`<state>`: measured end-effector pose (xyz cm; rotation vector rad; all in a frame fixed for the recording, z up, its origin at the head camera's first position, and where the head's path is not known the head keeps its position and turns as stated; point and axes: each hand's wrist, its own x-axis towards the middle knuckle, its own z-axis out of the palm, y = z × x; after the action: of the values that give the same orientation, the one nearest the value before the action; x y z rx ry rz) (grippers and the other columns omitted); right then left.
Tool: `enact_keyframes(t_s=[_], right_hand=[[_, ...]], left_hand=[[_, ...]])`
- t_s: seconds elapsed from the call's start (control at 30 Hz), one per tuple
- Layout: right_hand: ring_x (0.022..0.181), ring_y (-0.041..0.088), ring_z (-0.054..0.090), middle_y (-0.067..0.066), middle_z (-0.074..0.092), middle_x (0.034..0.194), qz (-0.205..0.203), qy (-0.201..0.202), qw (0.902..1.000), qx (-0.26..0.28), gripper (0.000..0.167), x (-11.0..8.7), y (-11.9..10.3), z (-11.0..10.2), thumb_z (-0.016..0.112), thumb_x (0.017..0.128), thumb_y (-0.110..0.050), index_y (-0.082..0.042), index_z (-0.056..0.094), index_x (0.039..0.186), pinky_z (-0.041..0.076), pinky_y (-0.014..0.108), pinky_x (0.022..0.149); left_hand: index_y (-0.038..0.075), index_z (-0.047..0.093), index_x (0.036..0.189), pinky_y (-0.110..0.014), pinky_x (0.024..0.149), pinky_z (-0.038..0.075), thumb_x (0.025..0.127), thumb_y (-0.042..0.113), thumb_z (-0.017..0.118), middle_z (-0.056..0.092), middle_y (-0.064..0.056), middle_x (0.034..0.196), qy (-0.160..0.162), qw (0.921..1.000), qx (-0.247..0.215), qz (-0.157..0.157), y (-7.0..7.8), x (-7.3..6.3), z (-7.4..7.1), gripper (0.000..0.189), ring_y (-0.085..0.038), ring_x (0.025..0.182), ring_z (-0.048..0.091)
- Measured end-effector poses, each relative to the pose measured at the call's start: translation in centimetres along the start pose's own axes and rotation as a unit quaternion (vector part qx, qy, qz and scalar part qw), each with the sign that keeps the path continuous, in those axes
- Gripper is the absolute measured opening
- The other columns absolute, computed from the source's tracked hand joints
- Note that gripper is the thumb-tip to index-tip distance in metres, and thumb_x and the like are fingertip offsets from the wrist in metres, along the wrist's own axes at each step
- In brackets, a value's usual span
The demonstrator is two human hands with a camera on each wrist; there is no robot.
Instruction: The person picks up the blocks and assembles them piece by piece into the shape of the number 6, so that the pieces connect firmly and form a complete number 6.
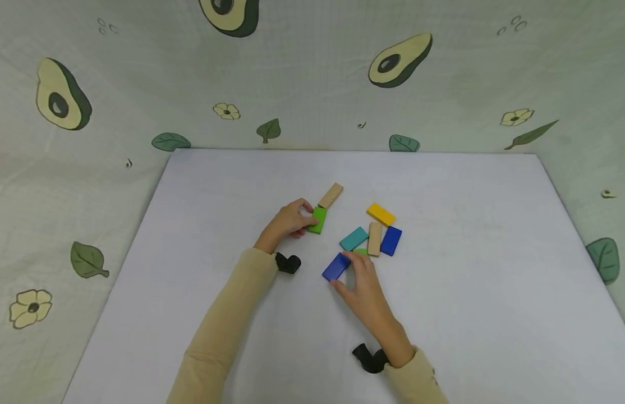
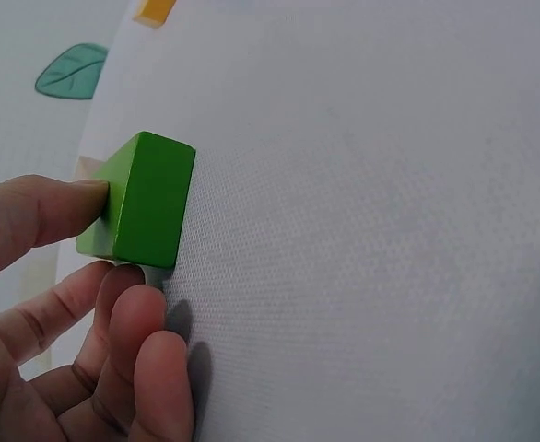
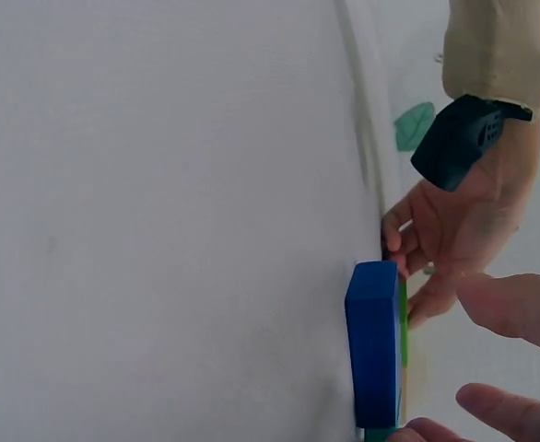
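Observation:
At the left of the block group, my left hand (image 1: 290, 219) holds a green block (image 1: 317, 220). In the left wrist view its thumb presses on one face of the green block (image 2: 150, 203), with fingers at its lower edge. A natural wood block (image 1: 331, 195) adjoins the green one. My right hand (image 1: 364, 292) is around a blue block (image 1: 336, 266), its fingers spread. In the right wrist view the thumb stands apart from the blue block (image 3: 375, 350), while a fingertip is close to its lower end.
Just beyond the right hand are a teal block (image 1: 354, 239), a partly hidden green block (image 1: 361, 251), a second wood block (image 1: 375, 239), another blue block (image 1: 391, 240) and a yellow block (image 1: 381, 214). All lie on a white table (image 1: 474, 269) before an avocado-patterned cloth (image 1: 312, 73).

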<state>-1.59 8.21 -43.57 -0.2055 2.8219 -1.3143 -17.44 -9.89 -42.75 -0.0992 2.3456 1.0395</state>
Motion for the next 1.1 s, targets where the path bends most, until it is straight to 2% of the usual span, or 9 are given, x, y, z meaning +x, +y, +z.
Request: enact_keyframes(t_s=[0.17,0.37,0.43,0.63,1.1], right_hand=[[0.121,0.035,0.043,0.023,0.044,0.127,0.026,-0.019,0.9988,-0.036,0.066,0.5,0.2,0.2,0.076,0.077,-0.017,0.006,0.044,0.129,0.039,0.046,0.1],[0.111,0.032,0.043,0.022,0.044,0.119,0.014,-0.017,0.9967,-0.078,0.075,0.9,1.1,0.6,0.08,0.072,-0.023,0.01,0.042,0.128,0.041,0.043,0.096],[0.108,0.031,0.042,0.022,0.044,0.116,0.01,-0.014,0.9966,-0.081,0.077,1.0,1.3,0.7,0.082,0.07,-0.025,0.01,0.042,0.126,0.041,0.042,0.094],[0.102,0.03,0.041,0.021,0.045,0.108,-0.008,0.001,0.9964,-0.084,0.069,1.2,1.4,0.9,0.084,0.067,-0.021,0.009,0.046,0.117,0.041,0.042,0.089],[0.104,0.032,0.042,0.021,0.046,0.109,-0.008,-0.025,0.9957,-0.089,0.068,1.1,1.3,0.5,0.083,0.066,-0.014,0.009,0.045,0.118,0.041,0.042,0.088]], left_hand=[[0.015,0.051,0.118,-0.025,0.055,0.051,0.085,0.026,0.066,0.058,-0.005,0.074,-0.005,1.0,-0.006,-0.005,0.1,0.0,-0.1,0.038,-0.014,0.059,0.056],[0.014,0.051,0.119,-0.024,0.054,0.05,0.085,0.026,0.066,0.057,-0.004,0.075,-0.01,0.9998,-0.014,-0.005,0.1,0.1,-0.1,0.039,-0.013,0.058,0.056],[0.014,0.05,0.119,-0.024,0.054,0.05,0.085,0.026,0.066,0.057,-0.004,0.076,-0.01,0.9998,-0.014,-0.006,0.0,0.2,0.0,0.039,-0.013,0.058,0.056],[0.014,0.05,0.119,-0.024,0.053,0.05,0.086,0.026,0.066,0.057,-0.005,0.078,-0.011,0.9999,-0.013,-0.003,-0.1,0.4,0.0,0.039,-0.013,0.059,0.056],[0.013,0.05,0.119,-0.024,0.054,0.05,0.086,0.026,0.065,0.057,-0.004,0.077,-0.012,0.9999,-0.01,0.002,0.0,0.3,0.0,0.039,-0.013,0.059,0.056]])
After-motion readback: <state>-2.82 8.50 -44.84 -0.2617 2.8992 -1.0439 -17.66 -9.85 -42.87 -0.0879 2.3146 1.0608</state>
